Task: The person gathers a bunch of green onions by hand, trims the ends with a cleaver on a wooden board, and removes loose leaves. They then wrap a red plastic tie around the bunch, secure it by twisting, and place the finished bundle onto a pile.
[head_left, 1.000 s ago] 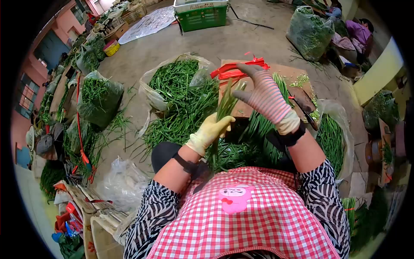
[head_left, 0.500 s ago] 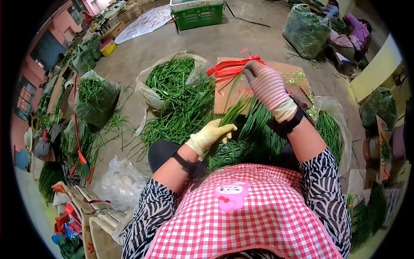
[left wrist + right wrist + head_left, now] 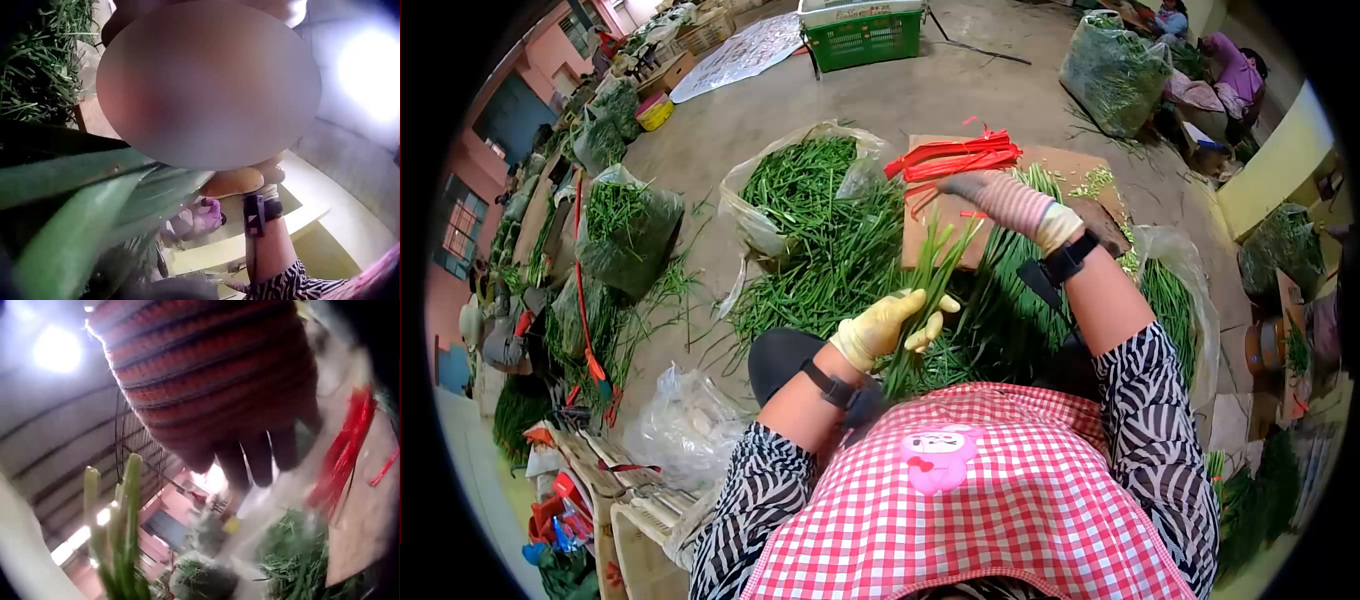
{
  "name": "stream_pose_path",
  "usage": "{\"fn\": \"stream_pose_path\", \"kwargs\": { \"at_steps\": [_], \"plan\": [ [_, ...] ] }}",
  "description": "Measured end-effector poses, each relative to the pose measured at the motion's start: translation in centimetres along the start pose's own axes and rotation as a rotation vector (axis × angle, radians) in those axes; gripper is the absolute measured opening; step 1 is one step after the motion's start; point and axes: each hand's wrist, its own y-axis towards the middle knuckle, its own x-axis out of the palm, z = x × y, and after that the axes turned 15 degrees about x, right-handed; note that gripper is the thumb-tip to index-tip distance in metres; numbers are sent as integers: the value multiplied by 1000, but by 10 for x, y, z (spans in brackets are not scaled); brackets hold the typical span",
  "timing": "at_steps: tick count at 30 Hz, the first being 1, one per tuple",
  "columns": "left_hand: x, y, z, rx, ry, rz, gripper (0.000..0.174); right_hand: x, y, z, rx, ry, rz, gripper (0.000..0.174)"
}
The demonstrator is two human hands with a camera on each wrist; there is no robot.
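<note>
My left hand [image 3: 890, 325], in a pale yellow glove, grips a small bunch of garlic chives [image 3: 943, 255] with the pale cut ends pointing up. The long flat leaves [image 3: 81, 219] loom large in the left wrist view. My right hand [image 3: 1005, 205], in a pink-and-grey striped glove, hovers over the board [image 3: 1050, 160] with fingers stretched leftward, holding nothing. From the right wrist view the striped glove [image 3: 206, 369] has its fingers straight, and the stalk ends [image 3: 128, 519] stand apart from them. More long chives [image 3: 1010, 290] lie in front of my lap.
Red plastic strips [image 3: 960, 155] lie on the board beside chopped pale bits [image 3: 1095, 182]. An open bag of greens [image 3: 800, 190] spills at the left; another bag [image 3: 1175, 320] stands right. A green crate [image 3: 862, 40] is at the back, and a person [image 3: 1238, 75] sits far right.
Half a second ago a long leaf trailed from my right hand; now that hand is free of it, lower and stretched leftward. My left hand has kept the bunch, which now stands steeper.
</note>
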Motion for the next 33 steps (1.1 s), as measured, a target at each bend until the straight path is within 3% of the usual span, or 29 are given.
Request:
{"fn": "stream_pose_path", "kwargs": {
  "at_steps": [1, 3, 6, 7, 9, 16, 20, 23, 29, 30, 33],
  "plan": [
    [1, 3, 3, 10, 42, 11, 63, -7, 0, -5, 239, 387, -99, 42],
    [-7, 6, 4, -5, 34, 25, 61, -20, -9, 1, 142, 679, -225, 38],
    [-8, 9, 6, -27, 95, 40, 60, -23, -38, -39, 20, -54, -183, 45],
    [-9, 10, 5, -44, 101, 36, 60, -14, -39, -38, -45, -137, -146, 37],
    [-8, 14, 5, -78, 111, 26, 61, -12, -50, -57, 73, -173, -202, 24],
    [-9, 8, -5, -66, 45, 67, 57, 1, -39, -18, 126, 256, -105, 18],
    [-8, 6, -4, -106, 67, 35, 53, -1, -44, -15, 59, 21, -135, 20],
    [-6, 7, -1, -165, 107, 64, 50, -5, -52, -28, 141, -83, -130, 26],
    [-1, 15, 2, -172, 112, 143, 47, 16, -42, -17, 97, -123, 148, 28],
    [-1, 15, 4, -188, 122, 147, 47, 16, -43, -20, 185, -38, 199, 30],
    [-3, 10, -2, -172, 83, 131, 46, -3, -31, -18, 176, -109, 366, 32]
  ]
}}
